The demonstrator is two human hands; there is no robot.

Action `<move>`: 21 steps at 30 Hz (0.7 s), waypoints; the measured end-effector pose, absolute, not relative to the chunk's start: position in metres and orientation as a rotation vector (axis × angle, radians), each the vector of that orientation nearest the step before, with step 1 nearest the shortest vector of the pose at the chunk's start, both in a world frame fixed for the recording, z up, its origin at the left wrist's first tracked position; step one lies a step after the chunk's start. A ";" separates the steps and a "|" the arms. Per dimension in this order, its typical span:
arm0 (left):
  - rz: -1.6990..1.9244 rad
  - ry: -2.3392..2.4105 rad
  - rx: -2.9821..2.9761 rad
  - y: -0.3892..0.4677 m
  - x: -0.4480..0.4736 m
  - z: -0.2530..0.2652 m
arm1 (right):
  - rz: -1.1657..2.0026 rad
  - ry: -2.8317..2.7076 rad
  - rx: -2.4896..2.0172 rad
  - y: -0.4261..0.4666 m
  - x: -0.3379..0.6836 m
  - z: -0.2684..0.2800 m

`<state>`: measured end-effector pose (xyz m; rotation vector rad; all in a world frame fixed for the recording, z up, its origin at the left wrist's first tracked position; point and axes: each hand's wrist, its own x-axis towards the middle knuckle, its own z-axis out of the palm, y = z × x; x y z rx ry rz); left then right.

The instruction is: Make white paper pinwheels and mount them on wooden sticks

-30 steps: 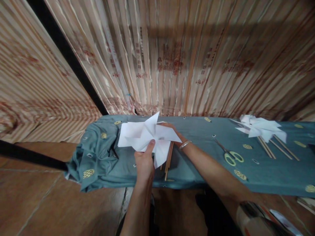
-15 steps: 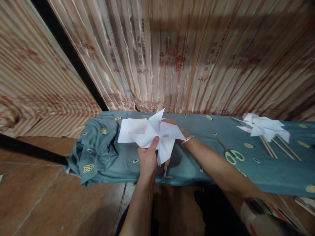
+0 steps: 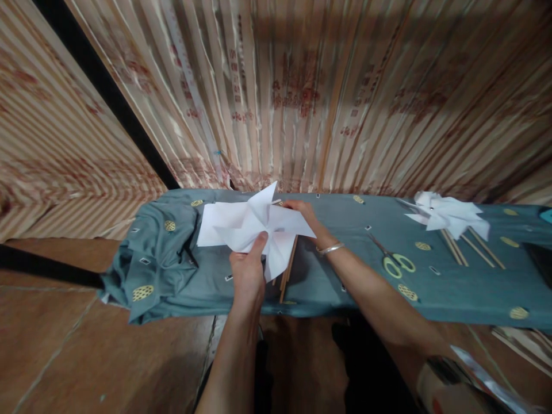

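Observation:
A white paper pinwheel (image 3: 280, 250) is in my left hand (image 3: 249, 273), with the thumb pressed on its centre and the other fingers underneath. My right hand (image 3: 304, 211) reaches behind the pinwheel's right blade, beside the far ends of the thin wooden sticks (image 3: 290, 267). Its fingertips are mostly hidden by the paper, so I cannot make out whether they grip a stick. The sticks lie on the cloth, partly under the pinwheel. A stack of white paper (image 3: 211, 224) lies to the left, partly covered by the pinwheel.
Scissors with light green handles (image 3: 399, 263) lie to the right on the grey-green cloth (image 3: 336, 276). Beyond them are white pinwheels (image 3: 452, 215) with several wooden sticks (image 3: 476, 250). A dark flat object (image 3: 539, 261) sits at the right edge. A striped curtain (image 3: 302, 115) hangs behind.
The camera view has shifted slightly right. My right hand has edged toward the far ends of the sticks, and more of the sticks shows. My left hand still holds the pinwheel.

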<state>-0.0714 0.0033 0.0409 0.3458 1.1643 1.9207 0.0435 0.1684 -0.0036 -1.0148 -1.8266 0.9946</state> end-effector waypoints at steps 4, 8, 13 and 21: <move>1.937 1.150 0.346 0.006 -0.068 0.040 | 1.070 -1.714 -1.146 0.144 0.081 -0.006; 1.886 1.120 0.427 0.008 -0.056 0.035 | 1.240 -1.553 -1.223 0.107 0.129 -0.019; 1.790 1.115 0.515 0.016 -0.032 0.028 | 1.389 -1.401 -1.285 0.073 0.167 -0.032; 1.755 1.182 0.560 0.042 -0.011 0.013 | 1.359 -1.379 -1.300 0.071 0.183 -0.048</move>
